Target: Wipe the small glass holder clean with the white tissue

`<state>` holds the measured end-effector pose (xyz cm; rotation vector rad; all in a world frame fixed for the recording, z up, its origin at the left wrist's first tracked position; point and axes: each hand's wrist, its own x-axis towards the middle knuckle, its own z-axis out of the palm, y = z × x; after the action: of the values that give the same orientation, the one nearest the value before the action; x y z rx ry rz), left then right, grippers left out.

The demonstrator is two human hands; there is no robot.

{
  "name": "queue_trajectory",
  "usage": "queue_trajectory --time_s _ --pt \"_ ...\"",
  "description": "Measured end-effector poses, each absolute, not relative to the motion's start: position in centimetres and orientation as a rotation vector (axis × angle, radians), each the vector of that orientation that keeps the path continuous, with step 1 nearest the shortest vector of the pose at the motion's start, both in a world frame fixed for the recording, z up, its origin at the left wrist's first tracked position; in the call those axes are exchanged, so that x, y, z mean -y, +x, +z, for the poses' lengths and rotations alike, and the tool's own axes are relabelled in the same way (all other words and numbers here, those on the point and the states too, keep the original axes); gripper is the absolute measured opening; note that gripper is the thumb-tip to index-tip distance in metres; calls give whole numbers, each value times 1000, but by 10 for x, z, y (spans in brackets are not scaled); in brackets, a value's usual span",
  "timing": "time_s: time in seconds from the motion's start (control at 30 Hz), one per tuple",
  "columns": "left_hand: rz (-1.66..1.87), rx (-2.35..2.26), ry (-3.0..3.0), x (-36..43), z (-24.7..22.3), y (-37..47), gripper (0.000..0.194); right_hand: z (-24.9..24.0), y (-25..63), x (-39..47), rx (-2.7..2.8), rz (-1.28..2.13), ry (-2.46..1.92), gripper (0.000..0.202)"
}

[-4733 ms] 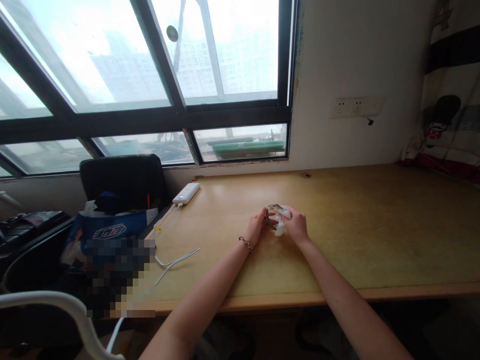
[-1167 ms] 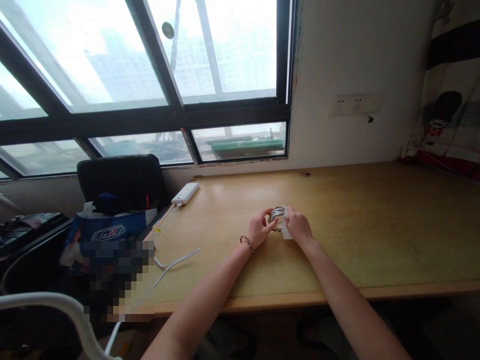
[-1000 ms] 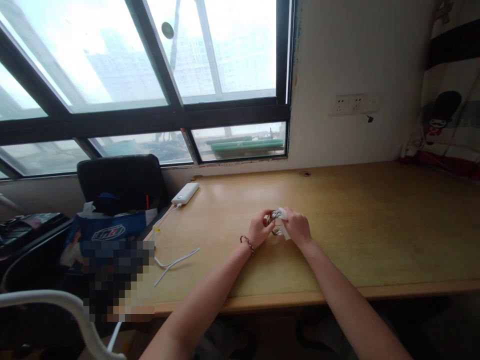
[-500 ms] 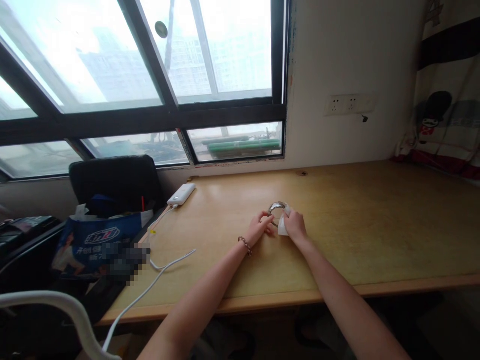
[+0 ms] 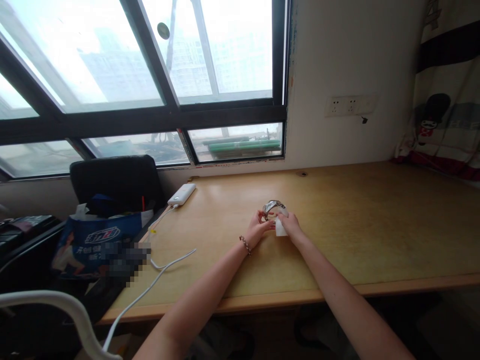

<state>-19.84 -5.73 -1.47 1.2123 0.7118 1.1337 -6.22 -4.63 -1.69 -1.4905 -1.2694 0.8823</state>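
A shiny silver bangle (image 5: 274, 204) is held just above the wooden table (image 5: 360, 220), its ring facing me at a tilt. My left hand (image 5: 259, 227) is closed on its left and lower side. A beaded bracelet (image 5: 245, 245) circles my left wrist. In my right hand (image 5: 291, 224) is a white tissue (image 5: 281, 229), pinched round the bangle's right side, with a flap hanging below the fingers. The part of the bangle under the tissue is hidden.
A white power bank (image 5: 182, 194) with a white cable (image 5: 165, 268) lies along the table's left edge. Left of the table stand a black chair (image 5: 116, 177) and a blue bag (image 5: 101, 245). Behind are a window and a wall socket (image 5: 343, 105).
Both hands and the bangle have shifted slightly left. The tissue in my right hand has moved along the ring, and my left fingers have changed their place on it.
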Motion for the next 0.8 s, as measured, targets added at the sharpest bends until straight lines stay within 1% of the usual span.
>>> queue_trajectory --time_s 0.07,0.1,0.2,0.37,0.47,0.6,0.7,0.8 --pt "1131 -675 1245 57 -14 -199 40 -19 -65 45 1110 1221 -1305 19" --pt "1121 -668 1265 57 -13 -199 41 -19 -65 45 1038 1335 -1207 18" --pt "1096 -694 1314 55 -10 -199 43 -16 -67 48 869 1488 -999 15" --pt "1118 -782 1247 52 -10 -198 46 -11 -71 50 681 1478 -793 14" --pt "1003 -800 1211 55 -12 -193 44 -10 -72 50 599 1391 -767 17" --pt "784 -794 1186 62 -12 -184 43 -9 -73 54 607 1305 -799 28" --pt "757 -790 1158 63 -10 -183 37 -5 -77 60 644 1309 -727 38" --pt "770 -766 1086 61 -8 -189 35 0 -80 65 655 1396 -646 41"
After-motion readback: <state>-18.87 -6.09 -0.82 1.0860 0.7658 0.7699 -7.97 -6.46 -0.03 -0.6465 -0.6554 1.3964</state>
